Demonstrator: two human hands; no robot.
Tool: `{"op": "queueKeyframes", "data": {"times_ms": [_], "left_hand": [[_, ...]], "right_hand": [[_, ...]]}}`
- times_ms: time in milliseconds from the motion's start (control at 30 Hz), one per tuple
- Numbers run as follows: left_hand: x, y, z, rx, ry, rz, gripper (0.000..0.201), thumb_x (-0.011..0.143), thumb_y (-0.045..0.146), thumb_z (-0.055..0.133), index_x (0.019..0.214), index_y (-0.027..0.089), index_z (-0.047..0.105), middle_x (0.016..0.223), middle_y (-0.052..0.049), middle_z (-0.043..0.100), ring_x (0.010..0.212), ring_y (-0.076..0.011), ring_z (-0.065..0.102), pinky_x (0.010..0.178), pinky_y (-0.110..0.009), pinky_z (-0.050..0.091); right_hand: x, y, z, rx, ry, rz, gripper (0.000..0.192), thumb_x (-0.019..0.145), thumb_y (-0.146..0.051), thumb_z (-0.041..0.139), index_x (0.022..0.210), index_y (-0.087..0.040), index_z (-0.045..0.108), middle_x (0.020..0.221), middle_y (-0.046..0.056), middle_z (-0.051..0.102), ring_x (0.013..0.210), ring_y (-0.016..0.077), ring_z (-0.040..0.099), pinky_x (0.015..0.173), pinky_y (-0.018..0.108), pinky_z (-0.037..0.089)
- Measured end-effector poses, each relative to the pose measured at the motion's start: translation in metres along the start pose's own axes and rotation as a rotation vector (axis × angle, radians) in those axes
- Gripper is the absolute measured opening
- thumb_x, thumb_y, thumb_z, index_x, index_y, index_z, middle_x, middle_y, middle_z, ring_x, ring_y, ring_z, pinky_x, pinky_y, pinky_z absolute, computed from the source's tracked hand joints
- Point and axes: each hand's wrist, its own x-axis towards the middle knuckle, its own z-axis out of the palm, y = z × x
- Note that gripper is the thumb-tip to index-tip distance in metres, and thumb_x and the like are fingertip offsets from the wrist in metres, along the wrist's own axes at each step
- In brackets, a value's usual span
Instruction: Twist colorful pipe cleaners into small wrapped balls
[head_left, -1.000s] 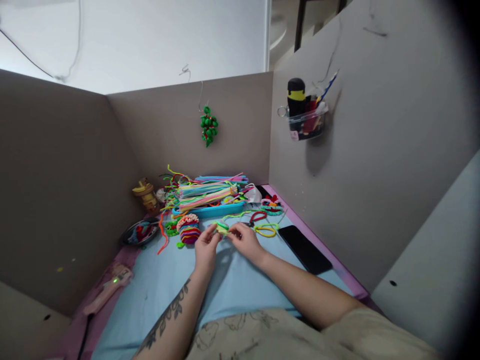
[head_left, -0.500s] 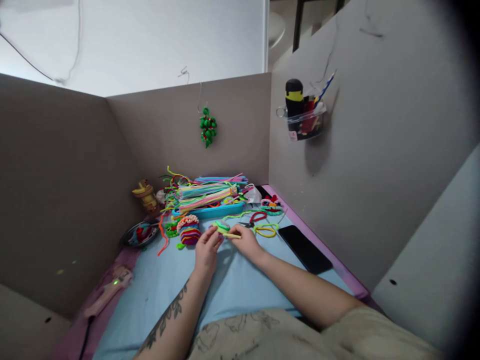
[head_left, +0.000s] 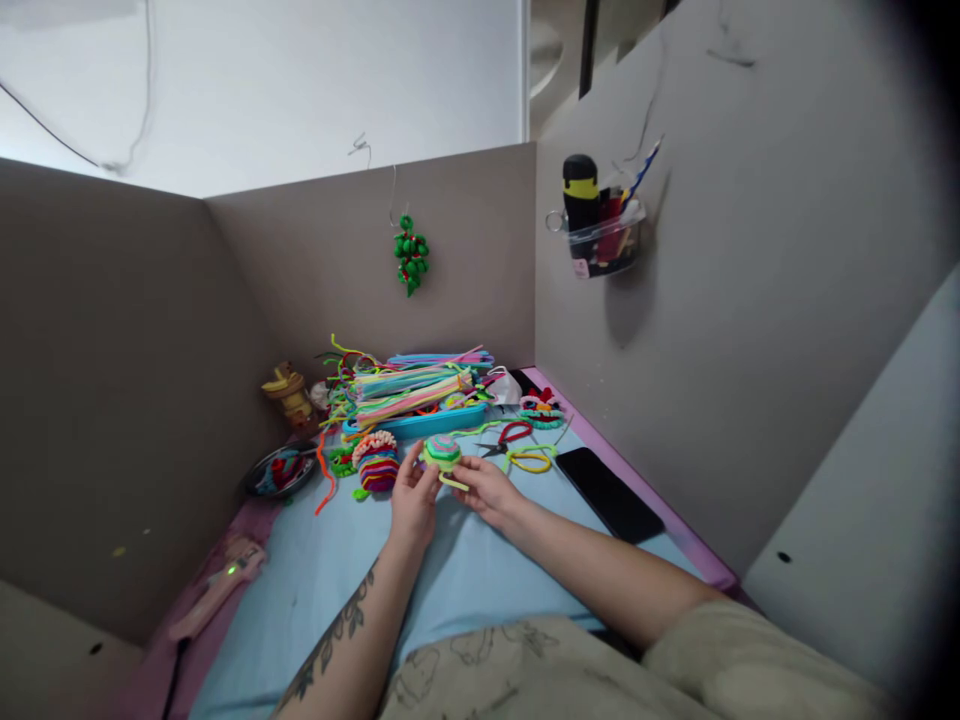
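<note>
Left hand (head_left: 415,495) was pinching the near-left edge of a little coiled pipe-cleaner disc (head_left: 442,451), and the right hand (head_left: 484,487) was closed on the loose yellow-green tail coming off its near side. The disc was tilted up between the two hands, over the blue mat (head_left: 315,570), a bit far of its middle. Looked pretty well along to me: several rings of green and pink were wound tight, with only that short tail left to tuck round.

Containers: the blue tray (head_left: 420,421) at the far end was heaped with straight pipe cleaners, the dark bowl (head_left: 276,468) on the left had some red and blue scraps in it, and the clear wall cup (head_left: 604,238) on the right held a black-and-yellow bottle plus some pens.
</note>
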Motion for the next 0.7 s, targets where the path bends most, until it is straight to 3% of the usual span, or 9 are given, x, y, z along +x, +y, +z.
{"op": "queueKeyframes", "data": {"times_ms": [167, 400, 700], "left_hand": [[0.004, -0.005, -0.004, 0.051, -0.023, -0.010, 0.057, 0.060, 0.029, 0.075, 0.113, 0.018, 0.056, 0.091, -0.004, 0.065, 0.083, -0.0148, 0.061, 0.079, -0.027, 0.046], [0.006, -0.007, -0.007, 0.098, 0.070, 0.021, 0.050, 0.055, 0.030, 0.077, 0.099, 0.016, 0.058, 0.072, 0.002, 0.061, 0.064, -0.0108, 0.058, 0.066, -0.024, 0.045], [0.005, -0.008, -0.004, 0.082, 0.100, 0.057, 0.051, 0.051, 0.028, 0.080, 0.096, 0.015, 0.059, 0.074, -0.001, 0.066, 0.069, -0.0139, 0.062, 0.072, -0.028, 0.047]], "right_hand": [[0.001, -0.001, -0.001, -0.035, -0.004, -0.044, 0.030, 0.051, -0.032, 0.079, 0.073, -0.016, 0.066, 0.077, 0.003, 0.067, 0.072, 0.0145, 0.060, 0.060, 0.024, 0.045], [0.001, 0.005, -0.001, -0.182, 0.043, -0.070, 0.031, 0.051, -0.036, 0.077, 0.072, -0.017, 0.065, 0.074, 0.003, 0.066, 0.074, 0.0169, 0.059, 0.058, 0.024, 0.042], [0.006, 0.009, -0.002, -0.243, 0.208, -0.211, 0.029, 0.052, -0.036, 0.074, 0.072, -0.018, 0.063, 0.075, 0.002, 0.064, 0.064, 0.0144, 0.055, 0.052, 0.024, 0.041]]}}
